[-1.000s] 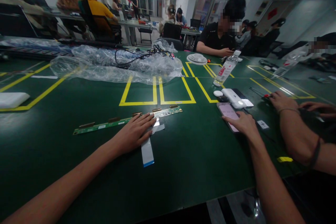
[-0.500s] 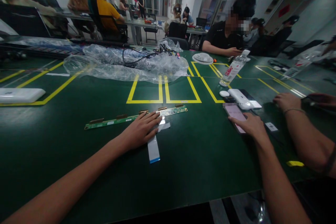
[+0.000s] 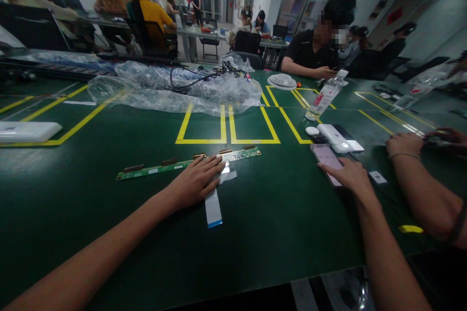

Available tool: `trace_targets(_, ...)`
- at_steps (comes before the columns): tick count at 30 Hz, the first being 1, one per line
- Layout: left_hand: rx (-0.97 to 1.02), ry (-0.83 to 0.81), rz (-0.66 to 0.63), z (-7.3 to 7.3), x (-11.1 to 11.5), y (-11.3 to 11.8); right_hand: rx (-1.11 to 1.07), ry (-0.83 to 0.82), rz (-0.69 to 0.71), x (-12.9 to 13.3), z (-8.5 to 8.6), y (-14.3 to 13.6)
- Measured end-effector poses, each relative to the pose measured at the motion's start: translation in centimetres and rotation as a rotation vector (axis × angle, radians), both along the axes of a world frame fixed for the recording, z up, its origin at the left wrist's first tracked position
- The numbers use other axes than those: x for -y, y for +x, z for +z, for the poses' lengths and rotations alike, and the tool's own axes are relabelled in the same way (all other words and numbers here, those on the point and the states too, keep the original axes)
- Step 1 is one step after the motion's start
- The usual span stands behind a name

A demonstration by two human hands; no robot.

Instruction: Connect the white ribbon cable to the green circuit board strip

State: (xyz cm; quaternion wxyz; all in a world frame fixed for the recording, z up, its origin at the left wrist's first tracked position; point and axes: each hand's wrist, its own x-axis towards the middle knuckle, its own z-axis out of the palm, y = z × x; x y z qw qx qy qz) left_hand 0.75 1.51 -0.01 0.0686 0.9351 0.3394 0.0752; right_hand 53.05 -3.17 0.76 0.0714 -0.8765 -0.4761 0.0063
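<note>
My left hand (image 3: 199,180) lies flat, fingers stretched out, over the middle of a long green circuit board (image 3: 153,170) and the top of a white flat cable (image 3: 213,206) with a blue end. The board's two ends show on either side of the hand. On the right, my right hand (image 3: 348,173) rests at the edge of a pink-screened phone (image 3: 327,159), thumb over the screen and the other fingers partly hidden. The phone lies on the green table (image 3: 270,238).
Behind the board are yellow tape outlines and crumpled clear plastic wrap (image 3: 146,92) with black cables. A bottle (image 3: 326,97), a white case (image 3: 333,137) and a small fan (image 3: 282,81) stand at right. A co-worker's hands (image 3: 404,146) are at far right.
The co-worker's hand and forearm at the far right have shifted slightly to the right. Both of my hands remain in place.
</note>
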Motion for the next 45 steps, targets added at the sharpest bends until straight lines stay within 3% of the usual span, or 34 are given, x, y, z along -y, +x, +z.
trace_targets(22,-0.004,-0.053,0.03,0.23,0.05,0.01,-0.03,-0.034,-0.03,0.2,-0.01,-0.09)
trace_targets(45,0.089,-0.043,-0.025,-0.6,-0.25,-0.4,0.006,-0.047,-0.02,0.01,-0.15,0.25)
